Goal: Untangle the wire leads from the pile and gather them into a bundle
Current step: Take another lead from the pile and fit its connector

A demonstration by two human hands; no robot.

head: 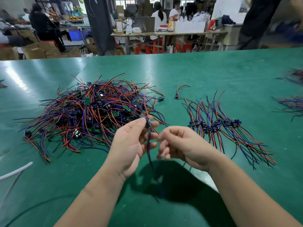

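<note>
A tangled pile [91, 112] of red, blue and black wire leads with small green boards lies on the green table at left. My left hand [131, 143] pinches one wire lead [148, 128] by its small dark module, lifted off the table, with its wires trailing down between my hands. My right hand [178, 145] hovers beside it, fingers curled loosely near the hanging wires; whether it touches them is unclear. A sorted row of leads [218, 126] lies fanned out to the right, modules side by side.
One single lead [180, 92] lies apart above the sorted row. More wire heaps [291, 105] sit at the right edge. A white cable [14, 172] crosses the near left of the green table [196, 71]. People work at benches beyond the far edge.
</note>
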